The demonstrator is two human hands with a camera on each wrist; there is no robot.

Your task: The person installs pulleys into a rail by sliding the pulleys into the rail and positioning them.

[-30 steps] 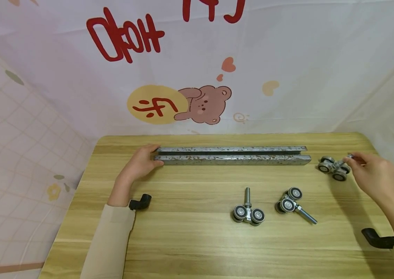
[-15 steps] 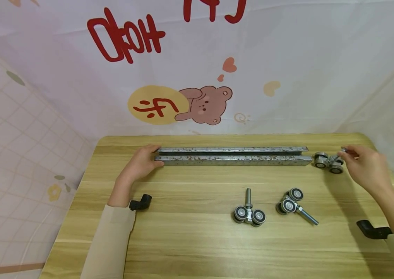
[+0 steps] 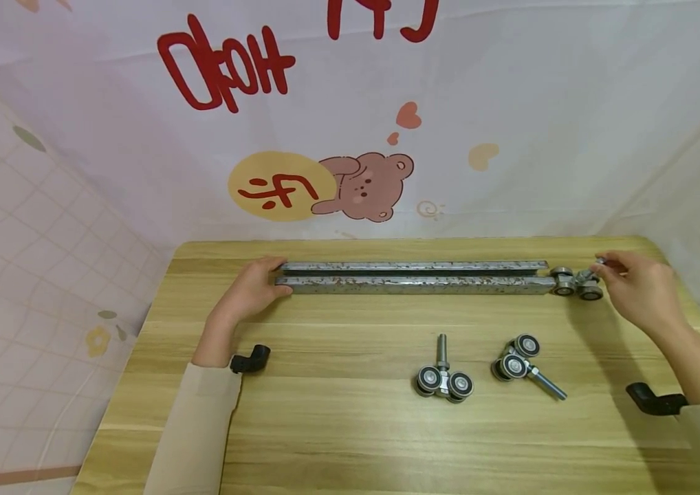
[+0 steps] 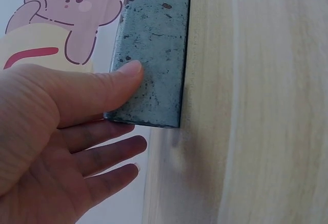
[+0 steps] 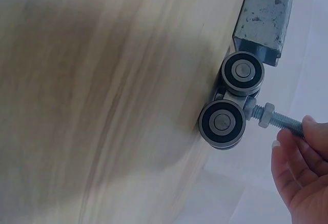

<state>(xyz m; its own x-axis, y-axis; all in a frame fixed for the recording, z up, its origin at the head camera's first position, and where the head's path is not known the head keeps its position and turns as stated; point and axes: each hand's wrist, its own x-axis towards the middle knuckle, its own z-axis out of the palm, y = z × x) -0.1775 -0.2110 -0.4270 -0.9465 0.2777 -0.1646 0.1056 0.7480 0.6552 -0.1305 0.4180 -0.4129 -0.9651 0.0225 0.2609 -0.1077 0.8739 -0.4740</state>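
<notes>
A speckled grey metal channel rail [image 3: 412,284] lies along the back of the wooden table, its slot facing up. My left hand [image 3: 252,287] grips its left end, the thumb [image 4: 115,88] pressed on the near side wall. At the opposite end, my right hand [image 3: 643,289] pinches the threaded bolt [image 5: 284,122] of a roller trolley [image 3: 575,282]. The trolley's leading wheels [image 5: 242,73] are right at the rail's open end; whether they have entered the channel I cannot tell. In the right wrist view the trailing wheels [image 5: 222,123] are outside the rail.
Two more roller trolleys lie on the table [image 3: 350,426] in front of the rail: one with its bolt pointing away [image 3: 443,379], another with its bolt slanting to the near right [image 3: 518,359]. A printed cloth [image 3: 511,89] hangs behind the table.
My right hand has carried the trolley leftward and slightly back, from right of the rail up to its open end. The left hand keeps its grip on the rail.
</notes>
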